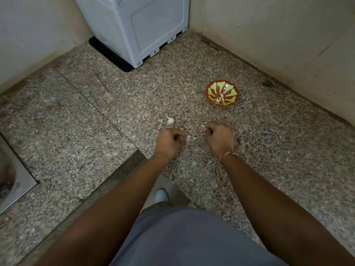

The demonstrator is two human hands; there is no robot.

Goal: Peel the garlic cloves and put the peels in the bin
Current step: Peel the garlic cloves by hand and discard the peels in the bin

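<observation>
The person stands at a speckled granite counter (249, 169) with both arms stretched out over it. The left hand (169, 140) has its fingers curled in, and a garlic clove (189, 138) sits at its fingertips, at about three o'clock from the hand; whether the fingers pinch it or only touch it I cannot tell. The right hand (219, 136), just beside it at three o'clock, is curled round a small pale scrap (202, 127) that pokes out at its ten o'clock side, most likely a strip of peel. The two hands are close but apart.

A second, unpeeled clove (170, 120) lies on the counter at twelve o'clock from the left hand. A red and green bowl (211, 87) sits farther off at one o'clock from the hands, with a few pale pieces (219, 98) in its bottom, which look like finished cloves.

My guess is that peeling is in hand, skin being pulled away from the clove. Next, the loose skin wants gathering and the bare clove dropping into the bowl. No bin is in sight, so the peels must be carried elsewhere. A grey appliance (134, 25) stands in the corner at eleven o'clock.
</observation>
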